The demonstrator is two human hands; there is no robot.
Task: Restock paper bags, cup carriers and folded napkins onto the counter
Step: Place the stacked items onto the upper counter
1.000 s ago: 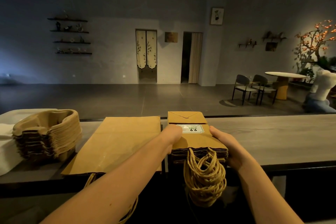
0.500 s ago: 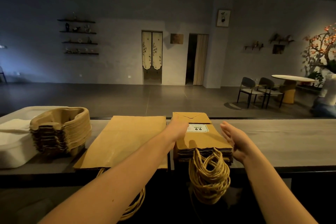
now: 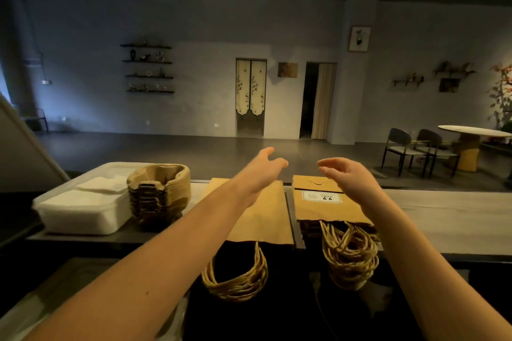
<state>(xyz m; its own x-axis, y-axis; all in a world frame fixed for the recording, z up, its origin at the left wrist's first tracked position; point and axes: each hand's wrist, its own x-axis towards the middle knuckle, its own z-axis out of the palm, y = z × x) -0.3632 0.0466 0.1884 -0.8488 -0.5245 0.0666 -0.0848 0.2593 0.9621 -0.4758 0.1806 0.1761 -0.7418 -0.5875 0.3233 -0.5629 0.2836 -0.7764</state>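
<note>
Two stacks of brown paper bags lie flat on the grey counter [image 3: 443, 219]: a larger stack [image 3: 266, 219] on the left and a smaller labelled stack [image 3: 321, 205] on the right, their twine handles hanging over the near edge. Left of them stands a pile of moulded cup carriers [image 3: 159, 191]. A white tub of folded napkins [image 3: 83, 207] sits at the far left. My left hand [image 3: 263, 169] and right hand [image 3: 343, 174] hover above the bags with fingers loosely spread, holding nothing.
Beyond the counter lies a dim room with a dark floor. A round table [image 3: 473, 133] and chairs [image 3: 401, 147] stand at the right. A lower shelf surface [image 3: 55, 299] shows beneath the counter at bottom left.
Both hands have let go of the smaller bag stack and lifted up and away from it. My view has shifted right and closer, bringing the napkin tub into view.
</note>
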